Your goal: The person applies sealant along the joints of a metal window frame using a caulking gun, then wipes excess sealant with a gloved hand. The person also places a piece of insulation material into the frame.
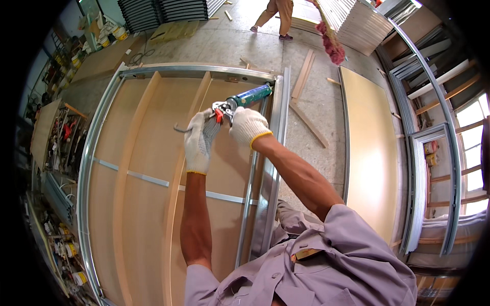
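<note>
A caulking gun (224, 108) with a blue-green cartridge (252, 95) points to the upper right, its tip by the far right corner of a metal-framed panel (145, 194). My right hand (249, 126), in a white knit glove with a yellow cuff, is closed about the gun's handle. My left hand (200, 140), gloved alike, grips the rear end beside a red part; the bent end of the plunger rod (181, 128) sticks out past it. Metal rails edge the panel, and wooden strips (135, 137) run along its tan inner face. The nozzle's exact contact is too small to tell.
Loose wooden strips (309, 125) lie on the concrete floor to the right, with a flat yellowish panel (370, 153) beyond. Metal frames (449, 153) lean at the far right. Another person's legs (278, 18) show at the back. Tools and buckets (71, 250) crowd the left side.
</note>
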Demonstrator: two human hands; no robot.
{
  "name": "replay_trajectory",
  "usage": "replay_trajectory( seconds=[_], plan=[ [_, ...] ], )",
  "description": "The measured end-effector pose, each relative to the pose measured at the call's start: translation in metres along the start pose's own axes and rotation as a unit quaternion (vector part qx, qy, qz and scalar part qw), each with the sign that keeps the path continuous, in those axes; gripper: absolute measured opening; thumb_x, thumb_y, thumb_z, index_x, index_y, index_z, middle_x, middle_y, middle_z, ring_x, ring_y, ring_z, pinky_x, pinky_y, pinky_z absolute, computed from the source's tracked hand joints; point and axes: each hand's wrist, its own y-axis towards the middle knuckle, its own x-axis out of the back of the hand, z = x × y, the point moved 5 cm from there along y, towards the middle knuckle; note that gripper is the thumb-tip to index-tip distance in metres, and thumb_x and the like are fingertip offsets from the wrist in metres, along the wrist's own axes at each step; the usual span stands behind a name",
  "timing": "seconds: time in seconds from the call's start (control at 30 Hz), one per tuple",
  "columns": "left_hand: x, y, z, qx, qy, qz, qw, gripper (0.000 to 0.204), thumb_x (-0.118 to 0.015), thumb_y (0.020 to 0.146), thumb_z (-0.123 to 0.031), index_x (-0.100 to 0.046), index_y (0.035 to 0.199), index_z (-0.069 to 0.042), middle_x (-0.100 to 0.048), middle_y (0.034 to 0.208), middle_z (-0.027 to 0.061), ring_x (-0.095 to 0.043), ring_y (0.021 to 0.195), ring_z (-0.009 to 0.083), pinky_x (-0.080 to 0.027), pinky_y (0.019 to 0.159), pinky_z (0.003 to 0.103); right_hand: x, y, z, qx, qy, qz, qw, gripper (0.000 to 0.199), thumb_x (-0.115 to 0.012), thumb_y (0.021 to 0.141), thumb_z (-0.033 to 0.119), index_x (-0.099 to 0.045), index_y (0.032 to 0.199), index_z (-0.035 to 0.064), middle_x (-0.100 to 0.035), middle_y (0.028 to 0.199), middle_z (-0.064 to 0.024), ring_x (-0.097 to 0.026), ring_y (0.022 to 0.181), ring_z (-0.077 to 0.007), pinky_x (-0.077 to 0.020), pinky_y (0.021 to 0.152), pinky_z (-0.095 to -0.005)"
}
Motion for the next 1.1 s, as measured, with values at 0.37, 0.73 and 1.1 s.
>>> replay_trajectory(
  seconds=[0.37, 0.73, 1.1],
  plan=[
    [-0.019, -0.101, 0.046, -0.056, 0.135, -0.01, 0.989, 0.04, -0.066, 0.106, -0.025, -0.066, 0.134, 0.004, -0.071, 0.125, 0.0117, -0.063, 0.119, 0.0147, -0.049, 0.106, 0.03, 0.109, 0.076, -0.025, 0.07, -0.022, 0.036, 0.997, 0.03, -0.065, 0.084, 0.027, -0.074, 0.092, -0.0015, -0.072, 0.087, -0.0178, -0.071, 0.078, -0.0322, -0.0585, 0.074, -0.0427],
    [0.025, -0.254, 0.108, 0.036, 0.147, -0.11, 0.982, 0.026, -0.062, 0.107, -0.013, -0.069, 0.126, 0.003, -0.073, 0.115, 0.0077, -0.067, 0.109, 0.0128, -0.052, 0.097, 0.027, 0.093, 0.098, -0.041, 0.083, 0.065, 0.214, 0.971, 0.023, -0.063, 0.088, 0.019, -0.054, 0.071, 0.0069, -0.055, 0.064, -0.0065, -0.055, 0.05, -0.0161, -0.0551, 0.051, -0.0357],
    [0.037, -0.291, 0.115, -0.014, 0.257, -0.134, 0.957, 0.031, -0.07, 0.103, -0.019, -0.069, 0.126, 0.002, -0.076, 0.112, 0.0144, -0.074, 0.098, 0.021, -0.057, 0.091, 0.033, 0.106, -0.022, 0.041, -0.003, 0.167, 0.312, 0.935, 0.019, -0.066, 0.091, 0.025, -0.063, 0.081, 0.0086, -0.063, 0.067, -0.0033, -0.059, 0.051, -0.0122, -0.0558, 0.053, -0.0311]
  ],
)
